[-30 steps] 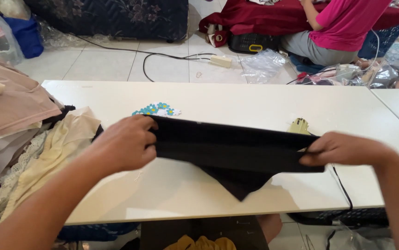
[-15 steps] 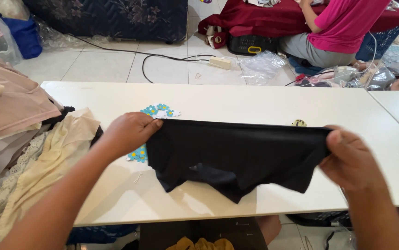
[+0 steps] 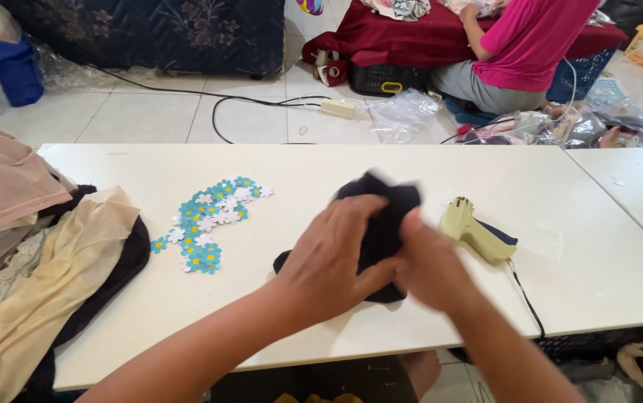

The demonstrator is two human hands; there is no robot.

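A black cloth (image 3: 383,209) lies bunched on the white table (image 3: 321,168), near its middle. My left hand (image 3: 335,252) presses on the cloth from the left, fingers curled over it. From the right, my right hand (image 3: 427,263), blurred by motion, grips the same cloth. Both hands meet over the cloth's near part. A strip of blue and white flower-shaped stickers (image 3: 208,224) lies left of the cloth. A cream tagging gun (image 3: 475,233) lies just right of my right hand.
A pile of beige, pink and black garments (image 3: 34,254) covers the table's left end. A black cord (image 3: 527,298) runs from the gun over the front edge. Beyond the table a person in a pink top (image 3: 519,52) sits on the floor among baskets and plastic bags.
The cloth was held stretched wide between my hands above the table. Now my hands have come together and the cloth is bunched on the table, uncovering the stickers and the tagging gun.
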